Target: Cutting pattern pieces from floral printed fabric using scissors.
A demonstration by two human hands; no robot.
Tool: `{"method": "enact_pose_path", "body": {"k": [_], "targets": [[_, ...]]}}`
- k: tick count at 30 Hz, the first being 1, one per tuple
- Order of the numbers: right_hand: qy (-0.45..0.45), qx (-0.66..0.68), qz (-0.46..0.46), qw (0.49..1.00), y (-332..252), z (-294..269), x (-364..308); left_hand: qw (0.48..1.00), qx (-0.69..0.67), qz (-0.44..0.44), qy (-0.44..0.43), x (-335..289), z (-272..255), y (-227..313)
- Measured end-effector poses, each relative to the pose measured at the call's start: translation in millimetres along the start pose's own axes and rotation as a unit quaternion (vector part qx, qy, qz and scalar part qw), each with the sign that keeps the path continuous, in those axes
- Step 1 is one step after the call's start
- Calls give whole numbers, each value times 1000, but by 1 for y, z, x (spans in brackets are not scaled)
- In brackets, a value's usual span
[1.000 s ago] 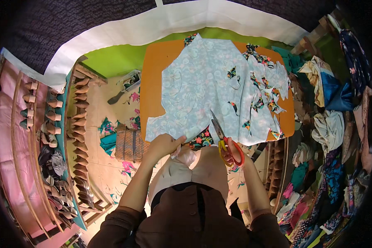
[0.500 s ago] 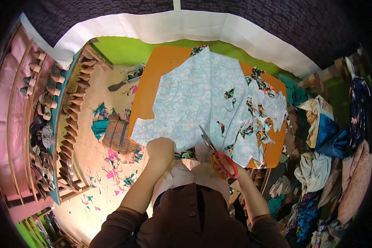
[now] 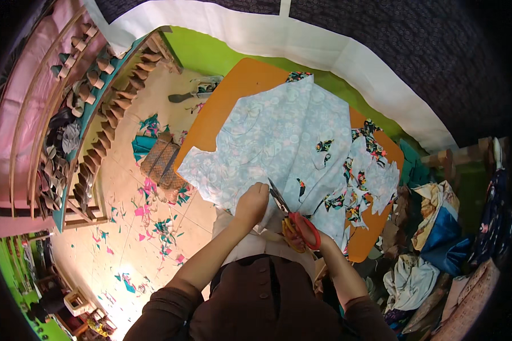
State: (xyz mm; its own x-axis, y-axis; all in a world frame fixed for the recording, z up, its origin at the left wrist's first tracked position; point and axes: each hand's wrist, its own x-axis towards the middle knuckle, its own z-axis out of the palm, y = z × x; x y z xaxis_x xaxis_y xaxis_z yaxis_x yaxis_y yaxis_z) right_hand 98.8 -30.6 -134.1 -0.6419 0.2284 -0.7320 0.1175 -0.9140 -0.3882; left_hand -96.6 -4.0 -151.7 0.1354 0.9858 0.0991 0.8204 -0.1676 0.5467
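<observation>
Scraps of bright cloth (image 3: 165,230) littered the tiled floor (image 3: 133,244) to the left of the left grip (image 3: 252,204), and an orange worktop (image 3: 250,85) stood ahead of both grips. Spread over much of it was a pale cloth (image 3: 267,136), its near edge under the left grip. That grip was curled and looked closed on the edge, though its fingertips were hidden. The right grip (image 3: 305,234) was wrapped through the handles of a pair of scissors (image 3: 284,209), whose blades pointed up and left, just beside the left grip. Whether the blades had bitten into the cloth could not be told.

Cutting near the cloth's edge seemed to be the step in hand. The next move would call for keeping the edge taut with the left grip, fingers out of the blades' path, and working the scissors along a steady line.

As for containers, a small tray (image 3: 210,78) lay on the floor beyond and left of the left grip, with something patterned in it, too small to name. Nearer that grip sat a brown bag (image 3: 162,162); its contents did not show. Farther left, a rack (image 3: 62,215) held rows of shoes (image 3: 91,165).
</observation>
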Motion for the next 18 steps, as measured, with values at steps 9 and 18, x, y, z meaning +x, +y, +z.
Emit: {"method": "enact_pose_path", "body": {"k": [9, 18], "targets": [[25, -35, -41, 998, -2, 8, 6, 996, -21, 21, 81, -1, -5, 11], [24, 16, -20, 999, 2, 7, 9, 996, -22, 3, 92, 1, -9, 12]]}}
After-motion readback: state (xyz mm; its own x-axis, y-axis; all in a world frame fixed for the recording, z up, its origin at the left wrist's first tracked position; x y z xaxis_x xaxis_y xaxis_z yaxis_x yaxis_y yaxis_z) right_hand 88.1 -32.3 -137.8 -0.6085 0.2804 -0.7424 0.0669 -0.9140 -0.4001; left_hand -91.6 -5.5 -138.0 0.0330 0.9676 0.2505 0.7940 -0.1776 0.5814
